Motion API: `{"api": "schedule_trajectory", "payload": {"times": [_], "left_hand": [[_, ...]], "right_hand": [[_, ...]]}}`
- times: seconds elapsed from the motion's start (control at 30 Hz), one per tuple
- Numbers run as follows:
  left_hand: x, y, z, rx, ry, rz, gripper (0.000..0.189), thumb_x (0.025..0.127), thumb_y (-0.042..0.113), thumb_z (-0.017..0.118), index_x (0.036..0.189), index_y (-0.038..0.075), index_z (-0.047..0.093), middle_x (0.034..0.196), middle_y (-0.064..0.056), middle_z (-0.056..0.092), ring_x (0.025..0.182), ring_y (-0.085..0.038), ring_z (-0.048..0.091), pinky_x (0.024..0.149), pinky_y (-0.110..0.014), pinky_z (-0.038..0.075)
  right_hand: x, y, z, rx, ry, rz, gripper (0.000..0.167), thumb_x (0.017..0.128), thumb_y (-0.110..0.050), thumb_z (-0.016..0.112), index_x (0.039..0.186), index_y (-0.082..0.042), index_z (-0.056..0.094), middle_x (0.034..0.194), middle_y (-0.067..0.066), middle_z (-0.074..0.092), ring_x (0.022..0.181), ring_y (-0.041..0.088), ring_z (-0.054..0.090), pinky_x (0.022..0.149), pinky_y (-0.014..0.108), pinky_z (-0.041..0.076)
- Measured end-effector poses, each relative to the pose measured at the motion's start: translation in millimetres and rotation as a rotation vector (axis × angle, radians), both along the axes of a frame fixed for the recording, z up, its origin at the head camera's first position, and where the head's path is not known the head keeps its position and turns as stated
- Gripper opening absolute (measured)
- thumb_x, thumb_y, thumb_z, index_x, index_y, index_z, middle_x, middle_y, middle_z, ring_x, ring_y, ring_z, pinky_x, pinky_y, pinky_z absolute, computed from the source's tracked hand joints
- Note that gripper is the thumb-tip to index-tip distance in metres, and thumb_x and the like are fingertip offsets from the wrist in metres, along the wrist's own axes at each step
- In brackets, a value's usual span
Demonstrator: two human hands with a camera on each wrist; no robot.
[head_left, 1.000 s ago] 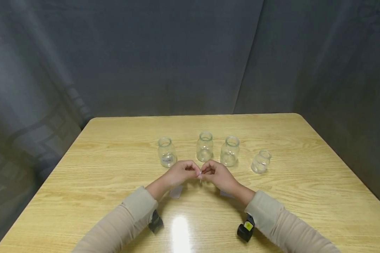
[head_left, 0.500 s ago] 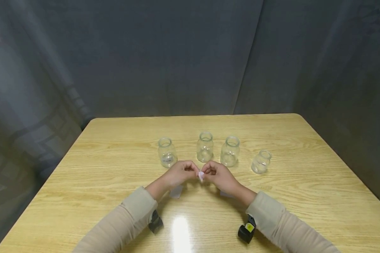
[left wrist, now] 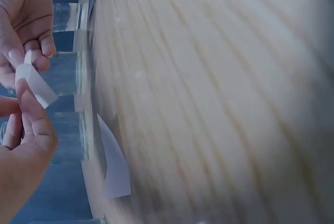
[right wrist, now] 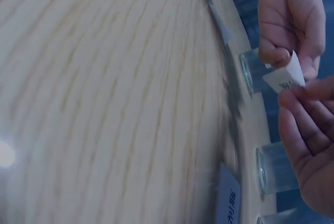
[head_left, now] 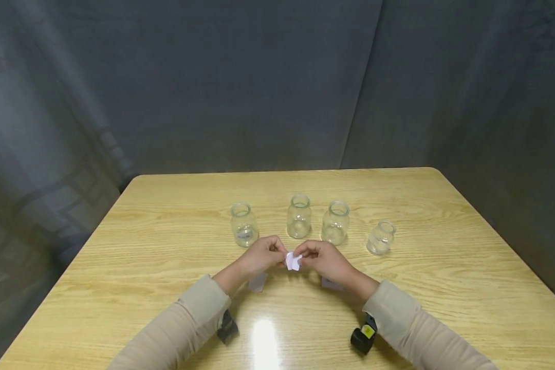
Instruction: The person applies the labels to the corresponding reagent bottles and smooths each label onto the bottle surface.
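A small white paper label (head_left: 293, 261) with dark print is stretched between my two hands. Thumb and fingertips of my left hand (head_left: 261, 255) pinch its left end, and my right hand (head_left: 325, 259) pinches the other. It looks creased down the middle in the head view. Up close in the right wrist view, the label (right wrist: 285, 79) shows some printed characters beside the fingertips. Just beyond the hands stands a glass jar (head_left: 244, 223) bearing a printed label. Two more open glass jars, the middle one (head_left: 298, 218) and its right neighbour (head_left: 335, 223), stand behind my fingers.
A smaller glass jar (head_left: 381, 239) sits tilted-looking at the right. One white paper slip (head_left: 257, 281) lies under my left wrist; another printed slip (head_left: 331, 284) is partly hidden by my right forearm. The wooden table (head_left: 166, 226) ends at a dark curtain (head_left: 240, 92).
The label has opened out from a thin edge-on sliver to two visible white faces. My hands have drawn slightly apart and toward me, while the jars stay where they were.
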State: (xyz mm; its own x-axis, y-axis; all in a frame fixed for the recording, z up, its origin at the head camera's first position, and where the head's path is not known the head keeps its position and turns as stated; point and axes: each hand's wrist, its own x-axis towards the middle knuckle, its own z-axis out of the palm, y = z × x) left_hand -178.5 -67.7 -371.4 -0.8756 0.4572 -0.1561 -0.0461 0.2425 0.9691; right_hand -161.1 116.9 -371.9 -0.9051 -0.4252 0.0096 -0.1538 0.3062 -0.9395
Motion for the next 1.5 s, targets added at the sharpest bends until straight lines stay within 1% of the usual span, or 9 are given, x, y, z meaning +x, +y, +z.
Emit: {"api": "schedule_trajectory", "payload": {"times": [0.13,0.3,0.47,0.73,0.9,1.0,1.1,1.3,1.5], "left_hand": [[-1.1,-2.4,-1.5,-0.011,0.002,0.031,0.009,0.077,-0.002,0.053,0.084,-0.007,0.049,0.075,-0.009,0.053,0.070,-0.019,0.055,0.070,-0.031,0.049],[-2.1,-3.4,-2.7,-0.010,-0.021,0.058,0.013,0.077,-0.002,0.054,0.088,-0.005,0.050,0.074,-0.007,0.051,0.069,-0.017,0.053,0.068,-0.031,0.049],[-1.6,-1.0,-3.6,-0.008,-0.032,0.036,0.016,0.077,-0.002,0.054,0.092,-0.005,0.051,0.077,-0.008,0.052,0.071,-0.018,0.054,0.070,-0.030,0.049],[1.0,-0.5,-3.1,-0.032,-0.041,0.023,0.013,0.078,-0.003,0.054,0.091,-0.005,0.051,0.075,-0.007,0.052,0.072,-0.020,0.055,0.070,-0.031,0.049],[2.4,-3.7,-2.3,-0.039,-0.054,-0.020,0.013,0.078,-0.002,0.054,0.090,-0.005,0.051,0.074,-0.007,0.051,0.070,-0.019,0.055,0.070,-0.031,0.049],[2.6,-3.8,-2.5,-0.055,-0.053,-0.052,0.012,0.078,0.000,0.054,0.090,-0.005,0.053,0.074,-0.006,0.052,0.068,-0.016,0.053,0.068,-0.031,0.049],[1.9,-2.1,-2.6,-0.082,-0.038,-0.076,0.012,0.078,0.003,0.055,0.089,-0.003,0.054,0.074,-0.005,0.053,0.068,-0.014,0.052,0.066,-0.029,0.048],[-0.2,2.1,-0.6,-0.113,-0.038,-0.069,0.012,0.080,0.011,0.057,0.088,0.002,0.056,0.075,-0.004,0.055,0.069,-0.015,0.054,0.063,-0.027,0.045],[-2.2,6.2,-0.5,-0.051,-0.064,-0.045,0.018,0.082,0.015,0.054,0.092,0.000,0.054,0.088,-0.009,0.058,0.080,-0.018,0.057,0.073,-0.029,0.047]], "right_hand": [[-4.1,4.3,-1.1,0.027,-0.025,0.044,0.015,0.079,-0.003,0.056,0.094,-0.002,0.060,0.084,0.006,0.059,0.078,0.019,0.056,0.068,0.029,0.048],[-5.5,9.3,-1.0,-0.006,-0.024,0.093,0.017,0.080,0.002,0.052,0.096,0.002,0.058,0.087,0.010,0.061,0.082,0.022,0.058,0.070,0.029,0.049],[-3.6,16.3,-1.4,-0.022,-0.018,0.061,0.013,0.080,0.001,0.054,0.092,0.005,0.059,0.090,0.013,0.060,0.082,0.021,0.057,0.070,0.028,0.048],[-5.5,22.9,-2.8,-0.021,0.005,-0.002,0.009,0.080,0.001,0.056,0.088,0.003,0.059,0.101,0.017,0.057,0.094,0.024,0.055,0.078,0.030,0.046],[-9.1,24.6,-0.3,-0.010,0.011,-0.036,0.007,0.080,0.000,0.056,0.087,0.001,0.057,0.094,0.015,0.059,0.089,0.022,0.055,0.078,0.032,0.045],[-10.7,25.3,1.0,-0.012,0.002,-0.058,0.007,0.081,0.000,0.055,0.087,0.002,0.056,0.087,0.010,0.058,0.081,0.020,0.053,0.073,0.033,0.045],[-11.9,26.0,1.3,-0.026,0.003,-0.065,0.009,0.081,0.003,0.053,0.089,0.004,0.054,0.083,0.009,0.054,0.076,0.019,0.051,0.069,0.036,0.046],[-13.0,24.5,1.9,-0.061,0.007,-0.070,0.014,0.080,0.007,0.050,0.093,0.005,0.053,0.085,0.010,0.052,0.073,0.018,0.050,0.067,0.038,0.048],[-13.1,22.3,1.6,-0.076,0.006,-0.090,0.028,0.077,0.009,0.052,0.105,0.008,0.051,0.083,0.015,0.053,0.070,0.018,0.051,0.064,0.036,0.049]]}}
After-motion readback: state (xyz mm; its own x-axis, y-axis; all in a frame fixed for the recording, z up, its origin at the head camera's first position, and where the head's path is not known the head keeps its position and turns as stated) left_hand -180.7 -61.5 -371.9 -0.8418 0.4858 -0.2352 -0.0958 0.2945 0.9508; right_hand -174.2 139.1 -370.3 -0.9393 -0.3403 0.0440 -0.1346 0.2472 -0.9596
